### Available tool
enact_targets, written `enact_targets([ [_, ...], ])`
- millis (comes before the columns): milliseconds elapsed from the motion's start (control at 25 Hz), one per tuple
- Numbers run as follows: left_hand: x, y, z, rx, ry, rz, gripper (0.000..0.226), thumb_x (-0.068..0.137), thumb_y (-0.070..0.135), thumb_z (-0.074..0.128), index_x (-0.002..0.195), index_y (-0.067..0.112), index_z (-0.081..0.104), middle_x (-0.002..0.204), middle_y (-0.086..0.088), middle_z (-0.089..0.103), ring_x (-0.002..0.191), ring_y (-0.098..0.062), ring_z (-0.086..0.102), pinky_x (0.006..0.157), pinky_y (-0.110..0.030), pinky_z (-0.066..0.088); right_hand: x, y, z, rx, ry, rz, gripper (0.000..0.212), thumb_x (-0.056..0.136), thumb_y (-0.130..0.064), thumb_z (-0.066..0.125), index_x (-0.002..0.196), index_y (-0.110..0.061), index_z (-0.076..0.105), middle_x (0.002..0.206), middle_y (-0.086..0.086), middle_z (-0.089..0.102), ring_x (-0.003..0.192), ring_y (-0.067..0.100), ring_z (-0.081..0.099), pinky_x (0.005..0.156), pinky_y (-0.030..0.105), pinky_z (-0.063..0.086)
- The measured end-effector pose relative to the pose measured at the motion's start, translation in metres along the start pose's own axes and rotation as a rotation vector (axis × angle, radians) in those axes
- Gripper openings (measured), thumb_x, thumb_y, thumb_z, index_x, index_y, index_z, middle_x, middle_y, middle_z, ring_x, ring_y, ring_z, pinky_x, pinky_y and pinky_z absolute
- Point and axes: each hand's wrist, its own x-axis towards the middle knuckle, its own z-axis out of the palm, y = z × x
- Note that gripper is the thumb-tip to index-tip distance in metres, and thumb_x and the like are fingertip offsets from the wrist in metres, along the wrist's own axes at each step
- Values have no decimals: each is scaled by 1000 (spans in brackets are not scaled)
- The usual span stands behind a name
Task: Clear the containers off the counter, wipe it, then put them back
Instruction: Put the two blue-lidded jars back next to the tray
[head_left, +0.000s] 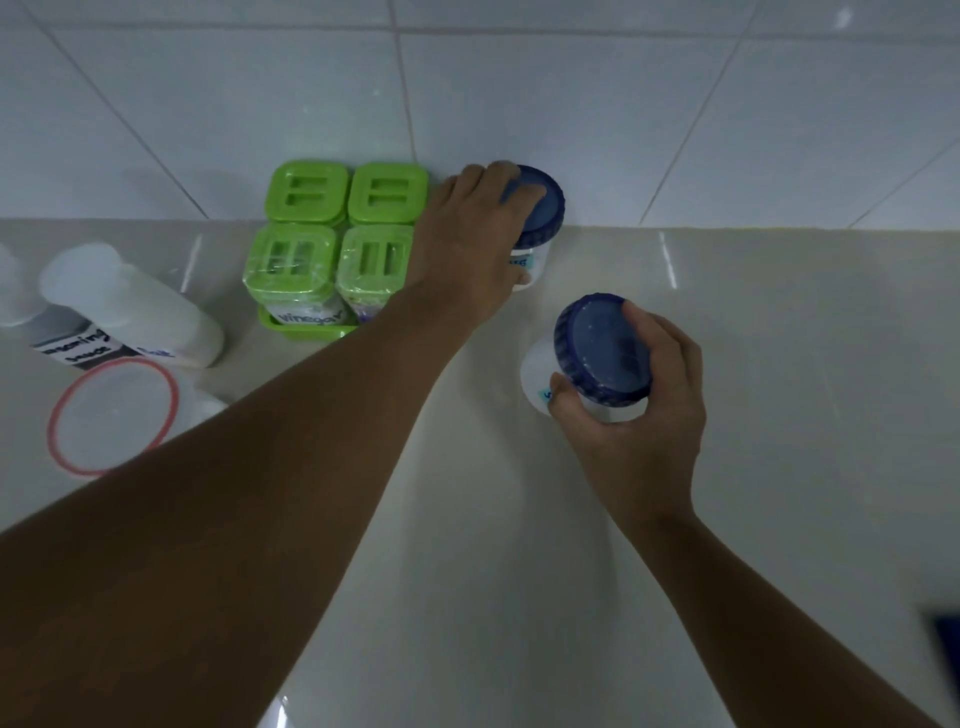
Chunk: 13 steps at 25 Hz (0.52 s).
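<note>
While left hand (478, 234) fingers wrap rear jar (535, 228), right hand (639, 395) fingers clasp front jar (597, 358).

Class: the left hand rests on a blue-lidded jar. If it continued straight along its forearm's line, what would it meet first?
Probably the white tiled wall just behind the blue-lidded clear plastic jar under the left hand; depth is unclear.

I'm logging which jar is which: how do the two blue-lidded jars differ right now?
The far blue-lidded jar stands upright against the tiled wall, beside the green-lidded containers; the near blue-lidded jar is tilted, its lid facing the camera, out over the open counter. The left hand grips the far one from above; the right hand wraps the near one's side. Both have ribbed dark blue lids, translucent white bodies and small labels.
</note>
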Motion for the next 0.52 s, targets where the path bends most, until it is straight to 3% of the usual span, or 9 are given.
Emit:
enact_targets([
  [200, 8, 3, 8, -88, -7, -42, 73, 80, 22, 82, 146, 18, 49, 148, -3, 47, 135, -27, 43, 105, -40, 45, 5, 1, 3, 1, -24, -17, 78, 68, -33, 80, 136, -2, 56, 131, 13, 56, 122, 18, 55, 95, 12, 47],
  [520, 8, 8, 2, -122, -36, -76, 71, 82, 21, 80, 145, 19, 48, 155, -1, 41, 138, -25, 40, 106, -37, 44, 13, 3, 2, 24, -40, 24, 78, 67, -34, 79, 136, -6, 57, 130, 10, 56, 120, 15, 56, 93, 10, 47],
])
